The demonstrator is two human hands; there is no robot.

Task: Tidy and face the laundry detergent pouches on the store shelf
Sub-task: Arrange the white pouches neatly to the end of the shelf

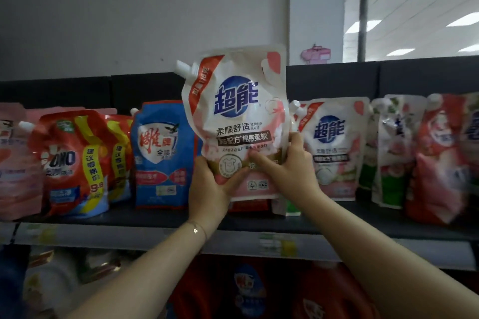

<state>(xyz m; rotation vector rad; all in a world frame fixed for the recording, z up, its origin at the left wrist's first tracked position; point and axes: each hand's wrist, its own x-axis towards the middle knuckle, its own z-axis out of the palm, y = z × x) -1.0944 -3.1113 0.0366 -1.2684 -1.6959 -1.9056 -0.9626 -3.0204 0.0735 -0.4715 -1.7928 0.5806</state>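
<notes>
Both forearms rise from the lower frame. My left hand (207, 184) grips the white-and-pink pouch (238, 111) at its lower left corner, and my right hand (290, 165) pinches its lower right edge. It stands upright at frame centre, label facing me, spout toward the upper left. Beneath it on the shelf (155, 217), red and green packs lie low between the blue pouch (160, 155) and the matching pouch (334, 147).

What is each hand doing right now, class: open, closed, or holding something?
Left hand: closed, gripping the white and pink pouch at its lower left.
Right hand: closed, gripping the same pouch at its lower right.
</notes>
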